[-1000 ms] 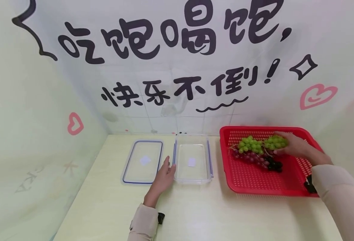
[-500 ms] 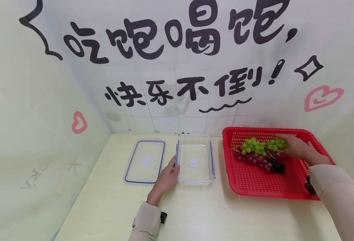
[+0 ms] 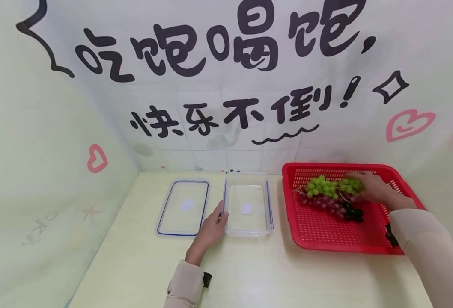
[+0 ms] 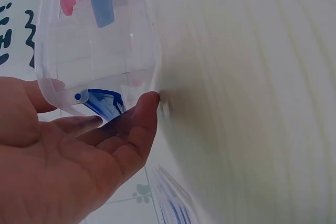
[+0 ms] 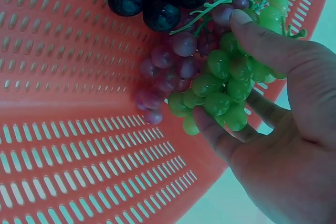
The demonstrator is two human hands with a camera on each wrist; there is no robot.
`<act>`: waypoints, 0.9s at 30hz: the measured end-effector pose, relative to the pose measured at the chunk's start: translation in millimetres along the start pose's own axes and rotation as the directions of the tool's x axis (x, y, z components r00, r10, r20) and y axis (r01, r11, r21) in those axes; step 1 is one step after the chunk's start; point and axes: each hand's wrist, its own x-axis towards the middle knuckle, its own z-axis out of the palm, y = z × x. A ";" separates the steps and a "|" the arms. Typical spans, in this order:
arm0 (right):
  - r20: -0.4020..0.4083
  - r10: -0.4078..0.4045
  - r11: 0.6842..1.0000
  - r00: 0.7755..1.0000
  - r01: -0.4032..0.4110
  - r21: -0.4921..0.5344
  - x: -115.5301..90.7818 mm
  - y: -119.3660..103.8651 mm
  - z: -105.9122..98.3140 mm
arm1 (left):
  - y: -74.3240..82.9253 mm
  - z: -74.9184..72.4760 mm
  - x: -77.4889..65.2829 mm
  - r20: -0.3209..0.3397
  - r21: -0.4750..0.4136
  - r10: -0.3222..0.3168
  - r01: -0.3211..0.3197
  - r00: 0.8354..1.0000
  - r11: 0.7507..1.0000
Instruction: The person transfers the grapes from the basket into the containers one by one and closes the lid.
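My left hand [image 3: 212, 228] holds the left side of a clear plastic food container [image 3: 247, 222], which stands without its lid on the table. In the left wrist view, the thumb is at the container's rim and the curled fingers are around a blue side clip [image 4: 105, 102]. My right hand [image 3: 374, 188] reaches into a red plastic basket [image 3: 326, 237]. Its thumb and fingers grip a bunch of green grapes [image 5: 218, 90]. Beside that lie another green bunch [image 3: 320, 186], purple grapes [image 3: 323, 202] and black grapes [image 3: 353, 212].
A clear lid [image 3: 183, 207] with a blue seal lies flat left of the container. The pale table [image 3: 249, 269] meets a printed wall sheet [image 3: 211, 98] at the back and another at the left.
My left hand has moved slightly right and closed on the container's side; its fingers were straighter before. The right hand stays at the green grapes, its fingers slightly further around them.
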 end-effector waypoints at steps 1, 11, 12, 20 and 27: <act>-0.002 0.001 1.000 1.000 -0.001 -0.008 0.5 -0.6 0.6 | -0.8 -0.2 -0.4 0.000 -0.001 -0.006 0.006 1.000 1.000; -0.029 0.044 0.998 0.999 -0.045 -0.041 3.4 2.7 -1.1 | -0.9 -0.9 -0.2 0.009 -0.006 -0.021 0.021 1.000 1.000; -0.031 0.045 0.998 0.998 -0.046 -0.045 3.1 3.8 -1.6 | -0.5 -0.6 0.0 0.009 -0.006 -0.020 0.021 1.000 1.000; -0.078 0.010 1.000 0.997 -0.012 -0.024 3.5 9.0 -5.1 | -1.6 -1.5 -0.6 0.017 -0.007 -0.010 0.011 1.000 1.000; -0.089 0.078 0.996 0.993 -0.074 0.050 -5.4 11.0 -14.1 | -0.9 -1.3 0.4 0.017 0.003 -0.004 0.004 1.000 1.000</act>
